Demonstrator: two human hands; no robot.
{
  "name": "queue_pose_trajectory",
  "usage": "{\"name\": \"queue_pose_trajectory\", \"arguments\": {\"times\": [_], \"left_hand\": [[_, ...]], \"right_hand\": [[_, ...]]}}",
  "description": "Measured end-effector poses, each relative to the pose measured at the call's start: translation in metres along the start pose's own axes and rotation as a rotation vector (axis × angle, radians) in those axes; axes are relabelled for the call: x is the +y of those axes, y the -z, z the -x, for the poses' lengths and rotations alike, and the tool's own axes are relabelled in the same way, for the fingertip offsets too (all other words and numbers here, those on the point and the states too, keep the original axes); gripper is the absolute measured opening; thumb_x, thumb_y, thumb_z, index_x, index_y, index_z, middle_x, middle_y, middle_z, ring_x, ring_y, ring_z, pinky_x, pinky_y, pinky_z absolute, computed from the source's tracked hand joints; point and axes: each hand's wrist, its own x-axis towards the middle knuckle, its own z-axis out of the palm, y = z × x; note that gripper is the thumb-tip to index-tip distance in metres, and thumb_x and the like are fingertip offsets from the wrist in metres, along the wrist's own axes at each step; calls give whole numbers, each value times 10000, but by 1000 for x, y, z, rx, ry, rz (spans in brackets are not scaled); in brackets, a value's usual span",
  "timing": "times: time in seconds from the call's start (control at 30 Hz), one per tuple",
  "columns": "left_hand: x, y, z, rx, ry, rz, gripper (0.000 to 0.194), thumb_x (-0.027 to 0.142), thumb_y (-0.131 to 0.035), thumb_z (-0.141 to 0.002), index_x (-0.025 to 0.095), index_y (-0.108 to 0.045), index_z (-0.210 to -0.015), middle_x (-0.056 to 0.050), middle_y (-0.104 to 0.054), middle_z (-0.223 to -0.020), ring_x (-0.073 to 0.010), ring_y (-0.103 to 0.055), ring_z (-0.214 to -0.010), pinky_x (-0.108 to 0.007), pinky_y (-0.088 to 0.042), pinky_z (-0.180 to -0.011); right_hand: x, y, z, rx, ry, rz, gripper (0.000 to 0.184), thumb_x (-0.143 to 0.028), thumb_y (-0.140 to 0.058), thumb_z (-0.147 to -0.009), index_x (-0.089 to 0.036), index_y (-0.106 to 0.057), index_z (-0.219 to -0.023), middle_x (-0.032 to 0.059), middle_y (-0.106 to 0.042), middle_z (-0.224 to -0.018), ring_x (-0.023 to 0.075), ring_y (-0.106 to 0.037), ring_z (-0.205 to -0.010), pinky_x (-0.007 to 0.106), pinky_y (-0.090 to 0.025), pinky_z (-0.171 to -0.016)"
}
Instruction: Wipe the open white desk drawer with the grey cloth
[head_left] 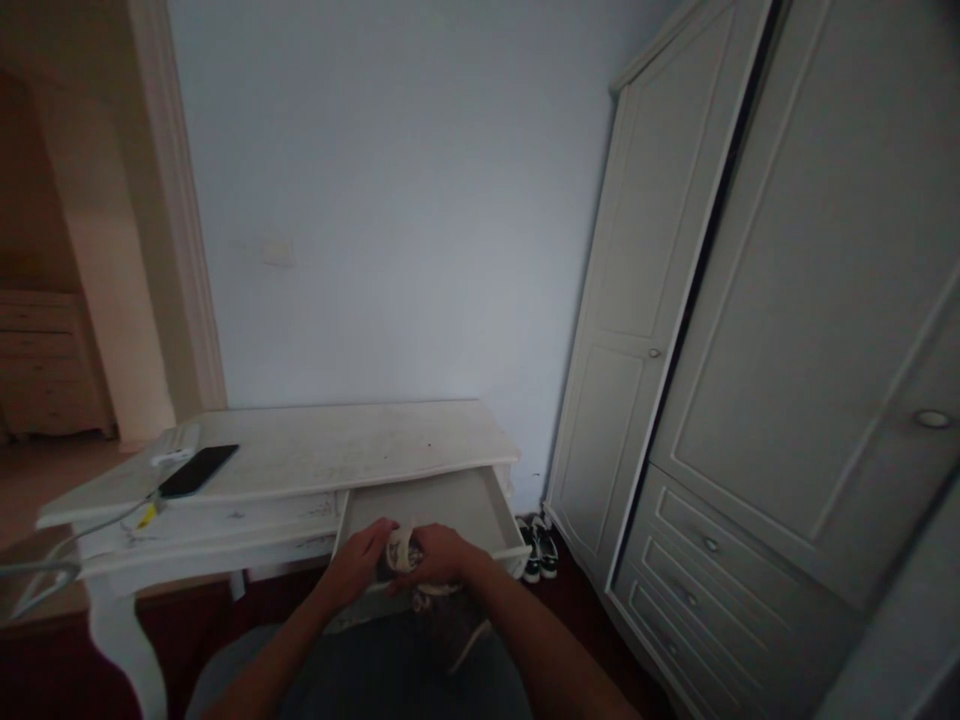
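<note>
Both of my hands meet in front of the open drawer [480,510] of a white desk [330,450]. My left hand [360,565] and my right hand [442,555] are closed around a small rolled piece of pale cloth [401,548] with a dark pattern. More of the same cloth hangs down below my right hand toward my lap. The drawer's visible bottom is bare.
A black phone [199,470] lies on the desk's left end beside a white charger [174,447] with a cable running off the edge. A tall white wardrobe [787,350] stands at the right. A pair of shoes [540,548] sits on the floor between desk and wardrobe.
</note>
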Motion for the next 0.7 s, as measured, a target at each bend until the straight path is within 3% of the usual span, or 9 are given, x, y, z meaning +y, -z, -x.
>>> {"name": "queue_pose_trajectory", "arguments": {"times": [0.13, 0.27, 0.33, 0.43, 0.5, 0.7], "left_hand": [[-9, -2, -3, 7, -28, -49, 590, 677, -324, -1000, 219, -691, -936, -68, -768, -944, -247, -690, -918, -353, -520, -892], [-18, -5, -7, 94, 15, -57, 572, 687, -430, -951, 203, -716, -1057, -105, -783, -1106, -290, -706, -1068, -391, -504, -1007], [-20, -5, -9, 93, 22, -36, 559, 667, -470, -937, 202, -706, -1135, -108, -779, -1160, -296, -707, -1108, -402, -501, -1036], [-22, -5, -10, 67, -24, 30, 538, 605, -515, -930, 206, -648, -1265, -105, -756, -1249, -285, -693, -1170, -400, -499, -1064], [-24, -5, -10, 83, -48, 60, 570, 566, -549, -908, 190, -596, -1333, -120, -729, -1304, -286, -674, -1214, -409, -490, -1087], [-37, -8, -9, 123, -36, 55, 621, 405, -506, -877, 158, -496, -1447, -141, -702, -1321, -276, -659, -1230, -449, -461, -1127]], "right_hand": [[-20, -12, -21, -65, 15, 0, 660, -600, -882, -632, -252, -757, -1179, 81, -789, -1097, 289, -742, -922, 327, -536, -757], [-22, -18, -27, -41, 25, -116, 566, -527, -896, -644, -255, -763, -1123, 53, -788, -1066, 275, -734, -918, 328, -533, -781], [-19, -20, -25, 31, 49, -240, 650, -480, -911, -634, -273, -716, -1219, 39, -774, -1126, 275, -727, -979, 336, -532, -834], [-16, -22, -20, 145, 85, -383, 950, -426, -946, -575, -299, -546, -1427, 38, -728, -1244, 278, -704, -1070, 357, -526, -906], [-18, -22, -16, 189, 154, -384, 1009, -426, -955, -564, -313, -503, -1459, 45, -683, -1320, 280, -677, -1130, 375, -510, -959], [-26, -18, -16, 143, 240, -195, 782, -422, -916, -641, -341, -625, -1362, 55, -655, -1365, 296, -641, -1179, 411, -486, -1003]]}}
